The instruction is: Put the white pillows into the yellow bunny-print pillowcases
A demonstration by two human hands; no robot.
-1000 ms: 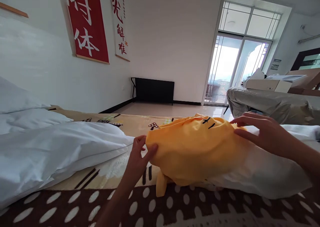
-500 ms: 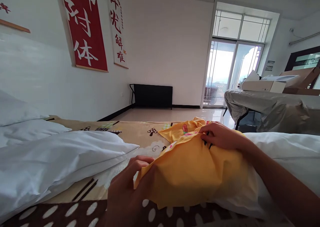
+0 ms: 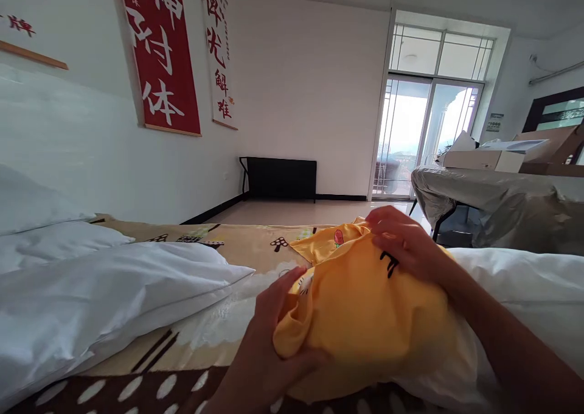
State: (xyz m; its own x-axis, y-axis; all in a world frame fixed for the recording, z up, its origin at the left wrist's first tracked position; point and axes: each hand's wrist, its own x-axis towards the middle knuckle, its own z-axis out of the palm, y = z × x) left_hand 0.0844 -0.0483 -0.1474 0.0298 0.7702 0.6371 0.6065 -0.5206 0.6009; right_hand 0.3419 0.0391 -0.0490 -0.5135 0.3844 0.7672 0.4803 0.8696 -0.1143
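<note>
A yellow pillowcase (image 3: 365,316) with small cartoon prints covers the end of a white pillow (image 3: 520,292) lying on the bed. My left hand (image 3: 274,347) grips the bunched near-left corner of the yellow cloth, thumb and fingers closed on it. My right hand (image 3: 406,243) presses on the far top of the pillowcase, fingers curled into the fabric. The rest of the white pillow sticks out to the right under my right forearm.
Several white pillows (image 3: 104,292) lie stacked at left on the patterned bedsheet (image 3: 219,335). Red and white banners (image 3: 162,55) hang on the wall. A black bench (image 3: 280,179) stands by the far wall, a covered table (image 3: 502,201) with boxes at right, glass doors behind.
My left hand has slid forward along the yellow cloth and bunched its corner. My right hand, first laid flat at the right, moved left and dug into the far edge.
</note>
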